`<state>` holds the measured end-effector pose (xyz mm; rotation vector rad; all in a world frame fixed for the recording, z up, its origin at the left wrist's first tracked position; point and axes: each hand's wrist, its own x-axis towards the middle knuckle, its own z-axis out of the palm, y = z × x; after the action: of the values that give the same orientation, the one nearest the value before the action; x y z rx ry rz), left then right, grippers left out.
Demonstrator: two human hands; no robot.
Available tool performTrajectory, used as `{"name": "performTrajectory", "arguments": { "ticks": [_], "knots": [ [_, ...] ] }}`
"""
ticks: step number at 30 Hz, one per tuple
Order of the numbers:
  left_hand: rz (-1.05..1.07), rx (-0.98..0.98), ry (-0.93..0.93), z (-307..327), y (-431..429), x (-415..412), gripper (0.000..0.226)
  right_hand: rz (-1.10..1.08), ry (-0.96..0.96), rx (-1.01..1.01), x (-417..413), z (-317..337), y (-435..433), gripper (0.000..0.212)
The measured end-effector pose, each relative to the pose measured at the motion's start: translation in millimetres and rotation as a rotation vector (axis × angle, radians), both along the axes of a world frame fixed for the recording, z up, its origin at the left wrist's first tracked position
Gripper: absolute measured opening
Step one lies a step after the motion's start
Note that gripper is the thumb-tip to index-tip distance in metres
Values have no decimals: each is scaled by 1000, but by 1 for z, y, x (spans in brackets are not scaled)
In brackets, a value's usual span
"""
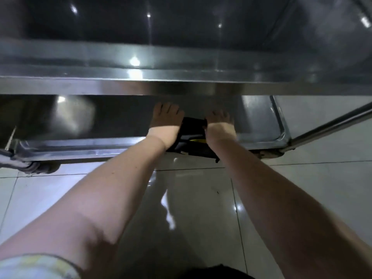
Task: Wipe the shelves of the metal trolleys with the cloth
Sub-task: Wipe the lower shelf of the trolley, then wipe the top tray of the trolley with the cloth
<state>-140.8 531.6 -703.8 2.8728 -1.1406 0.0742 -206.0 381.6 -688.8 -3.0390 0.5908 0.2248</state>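
Note:
A steel trolley fills the upper half of the head view; its top shelf (pixel 181 63) is nearest me and its lower shelf (pixel 259 125) shows beneath. Both my hands reach under the top shelf onto the lower one. A dark cloth (pixel 193 135) with a bit of yellow on it lies between them and hangs over the shelf's front rim. My left hand (pixel 165 121) presses flat on the cloth's left side, fingers spread. On the cloth's right side rests my right hand (pixel 219 123). The fingertips are partly hidden under the top shelf's edge.
A caster wheel (pixel 40 168) sits under the trolley's left corner. A metal handle bar (pixel 330 123) slants up to the right from the lower shelf's right corner. Glossy pale floor tiles (pixel 191 208) lie below my arms.

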Motion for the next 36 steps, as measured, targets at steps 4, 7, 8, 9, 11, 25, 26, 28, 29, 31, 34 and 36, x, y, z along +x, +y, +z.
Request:
{"name": "performTrajectory", "arguments": {
  "ticks": [4, 7, 8, 9, 11, 25, 26, 28, 29, 31, 34, 36],
  "knots": [
    [-130, -4, 42, 40, 46, -41, 12, 227, -99, 12, -48, 42, 31, 28],
    [-129, 99, 77, 96, 78, -61, 11, 262, -149, 149, -78, 86, 50, 29],
    [-142, 132, 67, 112, 87, -67, 19, 239, -137, 196, -86, 103, 58, 26],
    [-169, 172, 118, 136, 97, -73, 25, 214, -127, 236, -92, 122, 66, 22],
    [-242, 212, 127, 186, 116, -86, 27, 201, -118, 312, -103, 164, 83, 19],
    [-22, -226, 34, 710, 274, -114, 15, 826, -363, 451, -77, 677, 184, 7],
    [-3, -233, 1, 748, 282, -110, 19, 848, -346, 433, -66, 716, 194, 9],
    [34, -232, -81, 813, 299, -105, 26, 877, -261, 414, -47, 786, 214, 17],
    [56, -229, -119, 839, 308, -102, 29, 895, -240, 398, -37, 814, 223, 19],
    [94, -205, -186, 887, 325, -99, 30, 950, -291, 354, -20, 862, 244, 18],
    [177, -189, -287, 939, 356, -93, 24, 993, -380, 285, 0, 916, 285, 17],
    [225, -201, -322, 956, 373, -86, 21, 997, -430, 215, 10, 939, 307, 14]
  ]
}}
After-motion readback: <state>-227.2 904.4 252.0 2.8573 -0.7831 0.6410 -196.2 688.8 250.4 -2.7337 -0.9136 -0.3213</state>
